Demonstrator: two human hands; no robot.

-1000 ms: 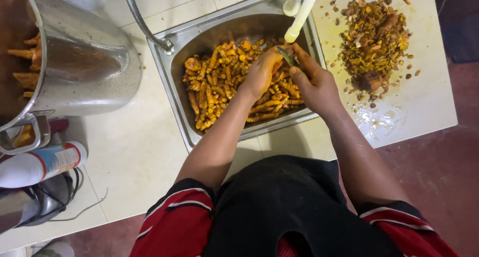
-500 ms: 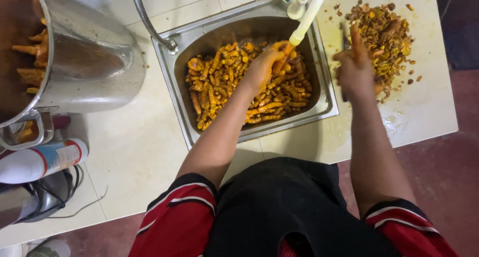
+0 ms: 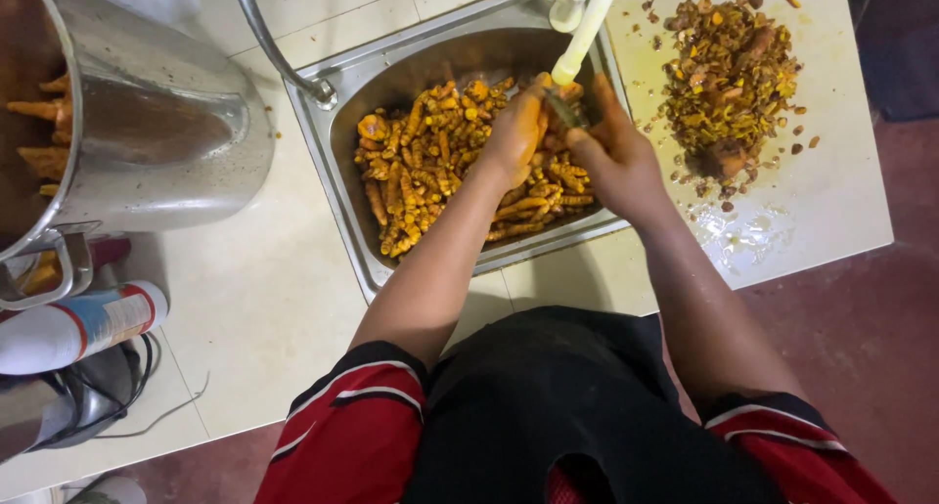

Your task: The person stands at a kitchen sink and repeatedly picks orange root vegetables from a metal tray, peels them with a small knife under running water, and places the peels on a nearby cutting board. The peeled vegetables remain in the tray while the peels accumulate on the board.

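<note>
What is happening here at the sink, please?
A person stands at a metal sink filled with orange-yellow turmeric roots. Both hands meet over the pile: the left hand holds a root, and the right hand works on it with a small knife, just under the white tap. A heap of brown and yellow trimmings lies on the counter to the right. A large steel pot with more roots stands to the left.

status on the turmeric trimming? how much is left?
Done: a heap of trimmings lies on the counter, and cleaned roots sit in the big pot. In hand: left hand and right hand work one piece over the sink. Left: the pile of roots.
</note>
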